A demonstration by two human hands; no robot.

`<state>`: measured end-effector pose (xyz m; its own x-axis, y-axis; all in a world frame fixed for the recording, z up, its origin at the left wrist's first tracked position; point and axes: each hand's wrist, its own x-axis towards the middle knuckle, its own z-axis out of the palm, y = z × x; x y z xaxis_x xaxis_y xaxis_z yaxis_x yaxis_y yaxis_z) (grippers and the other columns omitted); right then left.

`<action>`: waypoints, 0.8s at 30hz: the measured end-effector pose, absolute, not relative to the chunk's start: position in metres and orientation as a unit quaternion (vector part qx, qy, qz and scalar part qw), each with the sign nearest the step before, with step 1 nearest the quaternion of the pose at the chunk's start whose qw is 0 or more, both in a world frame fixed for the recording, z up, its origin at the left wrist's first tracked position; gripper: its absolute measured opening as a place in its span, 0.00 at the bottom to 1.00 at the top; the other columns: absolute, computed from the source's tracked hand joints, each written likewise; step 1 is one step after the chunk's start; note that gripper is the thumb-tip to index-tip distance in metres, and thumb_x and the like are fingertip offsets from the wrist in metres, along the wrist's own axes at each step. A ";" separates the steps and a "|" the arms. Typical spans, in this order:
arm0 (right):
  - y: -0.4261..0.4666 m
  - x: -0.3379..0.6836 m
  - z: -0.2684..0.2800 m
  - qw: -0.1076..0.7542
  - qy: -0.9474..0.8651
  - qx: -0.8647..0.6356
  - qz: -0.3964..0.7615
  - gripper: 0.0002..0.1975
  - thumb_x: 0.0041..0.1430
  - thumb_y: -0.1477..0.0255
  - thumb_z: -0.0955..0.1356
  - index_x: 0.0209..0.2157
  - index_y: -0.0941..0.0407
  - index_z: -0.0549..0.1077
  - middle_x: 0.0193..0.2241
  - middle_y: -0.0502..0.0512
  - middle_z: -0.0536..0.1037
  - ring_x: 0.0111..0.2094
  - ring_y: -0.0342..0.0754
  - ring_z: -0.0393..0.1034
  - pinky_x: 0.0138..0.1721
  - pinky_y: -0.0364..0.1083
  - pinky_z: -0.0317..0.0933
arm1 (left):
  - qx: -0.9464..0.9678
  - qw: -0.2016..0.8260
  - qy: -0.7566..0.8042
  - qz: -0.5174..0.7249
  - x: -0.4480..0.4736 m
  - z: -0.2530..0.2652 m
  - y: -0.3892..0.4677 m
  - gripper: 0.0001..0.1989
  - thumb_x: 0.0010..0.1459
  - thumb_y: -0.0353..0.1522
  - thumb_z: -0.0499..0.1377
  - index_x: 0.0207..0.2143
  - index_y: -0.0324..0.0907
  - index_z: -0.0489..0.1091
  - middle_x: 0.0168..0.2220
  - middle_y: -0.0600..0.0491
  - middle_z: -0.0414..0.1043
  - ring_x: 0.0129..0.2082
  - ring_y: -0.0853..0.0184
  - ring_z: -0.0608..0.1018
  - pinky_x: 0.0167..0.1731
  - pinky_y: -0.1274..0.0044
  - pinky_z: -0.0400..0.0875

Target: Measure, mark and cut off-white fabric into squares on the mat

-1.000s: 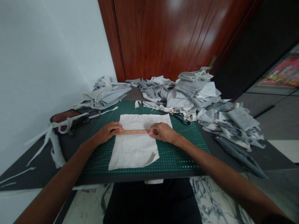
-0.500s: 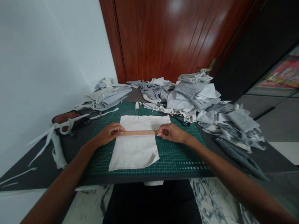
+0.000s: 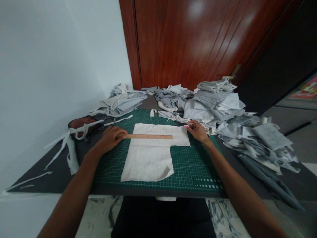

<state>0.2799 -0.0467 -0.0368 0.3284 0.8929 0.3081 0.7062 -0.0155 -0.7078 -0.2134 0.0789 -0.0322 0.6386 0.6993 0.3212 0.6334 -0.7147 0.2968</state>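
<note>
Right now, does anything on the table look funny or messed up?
A little: the near right corner of the white cloth curls up, which looks odd because the rest lies mostly flat over the green mat. I see nothing spilled.

Dark gray tabletop (image 3: 53,183), big green mat (image 3: 183,172) in the middle by the front edge, cloth piles (image 3: 210,102) along the back edge, scraps (image 3: 266,134) near the right edge, thin white strips (image 3: 33,180) by the front left corner.
</note>
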 end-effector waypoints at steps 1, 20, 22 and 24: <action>-0.048 0.281 -0.036 0.406 -0.568 -0.708 0.108 0.16 0.59 0.59 0.70 0.43 0.55 0.74 0.34 0.57 0.83 0.34 0.51 0.77 0.39 0.49 0.70 | 0.894 0.066 0.388 0.214 -0.215 -0.033 0.079 0.19 0.68 0.46 0.54 0.45 0.46 0.79 0.47 0.46 0.78 0.49 0.53 0.74 0.57 0.59 0.62; -0.085 0.329 -0.012 0.090 -0.677 -0.730 -0.028 0.18 0.66 0.74 0.65 0.55 0.61 0.77 0.55 0.67 0.80 0.56 0.56 0.76 0.58 0.50 0.66 | 0.763 -0.042 0.583 0.276 -0.208 -0.024 0.058 0.17 0.66 0.34 0.54 0.52 0.38 0.73 0.52 0.33 0.69 0.57 0.37 0.68 0.54 0.48 0.64; -0.080 0.324 -0.012 0.070 -0.673 -0.736 -0.034 0.21 0.65 0.76 0.65 0.58 0.63 0.75 0.56 0.69 0.80 0.58 0.58 0.74 0.60 0.52 0.64 | 0.802 -0.038 0.524 0.283 -0.198 -0.019 0.055 0.17 0.65 0.31 0.52 0.54 0.37 0.72 0.53 0.34 0.69 0.58 0.40 0.69 0.57 0.50 0.64; -0.080 0.322 -0.013 0.049 -0.659 -0.749 -0.046 0.23 0.64 0.75 0.65 0.59 0.65 0.75 0.57 0.73 0.78 0.59 0.64 0.73 0.58 0.57 0.64 | 0.846 -0.023 0.442 0.296 -0.185 -0.017 0.052 0.17 0.66 0.31 0.51 0.53 0.39 0.71 0.53 0.37 0.70 0.58 0.45 0.70 0.61 0.53 0.63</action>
<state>0.3222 -0.0795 -0.0127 0.1260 0.9830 0.1332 0.9920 -0.1255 -0.0122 -0.1848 0.0516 -0.0172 0.4334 0.7348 0.5218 0.7624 -0.6076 0.2224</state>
